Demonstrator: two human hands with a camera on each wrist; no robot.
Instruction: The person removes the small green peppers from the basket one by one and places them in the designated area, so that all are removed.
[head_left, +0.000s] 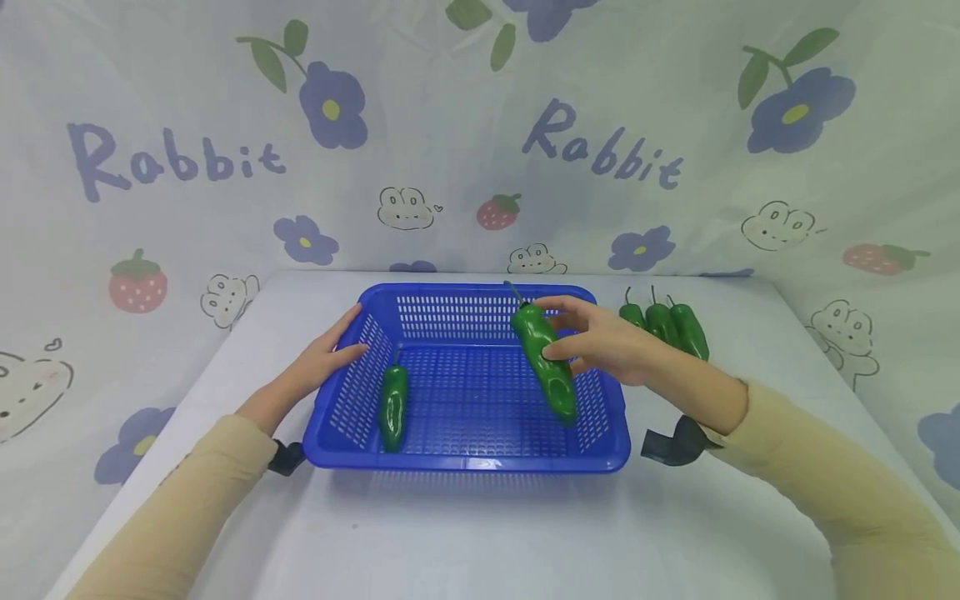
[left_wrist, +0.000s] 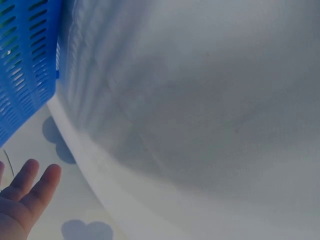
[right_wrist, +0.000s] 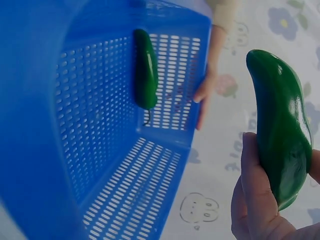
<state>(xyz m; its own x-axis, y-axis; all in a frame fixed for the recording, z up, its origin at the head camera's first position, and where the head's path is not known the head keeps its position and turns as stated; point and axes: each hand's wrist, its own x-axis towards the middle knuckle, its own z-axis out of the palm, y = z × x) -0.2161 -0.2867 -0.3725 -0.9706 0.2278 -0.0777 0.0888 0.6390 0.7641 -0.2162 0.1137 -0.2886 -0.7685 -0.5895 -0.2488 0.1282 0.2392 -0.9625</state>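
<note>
A blue plastic basket [head_left: 472,463] with perforated walls stands on the white table. My left hand [head_left: 318,367] holds its left rim, thumb over the inside and fingers along the outside. In the left wrist view, some fingers [left_wrist: 36,192] of that hand are spread beneath the basket wall. Above the basket's right part, my right hand [head_left: 600,342] grips a green pepper [head_left: 543,358] between thumb and fingers, stem pointing up and away. Another green pepper [head_left: 393,408] lies inside the basket near the left wall.
Three more green peppers [head_left: 660,323] lie side by side on the table, right of the basket and partly behind the right hand. A patterned cloth [head_left: 450,150] hangs behind the white table [head_left: 465,542]. Dark straps [head_left: 675,442] show at both wrists.
</note>
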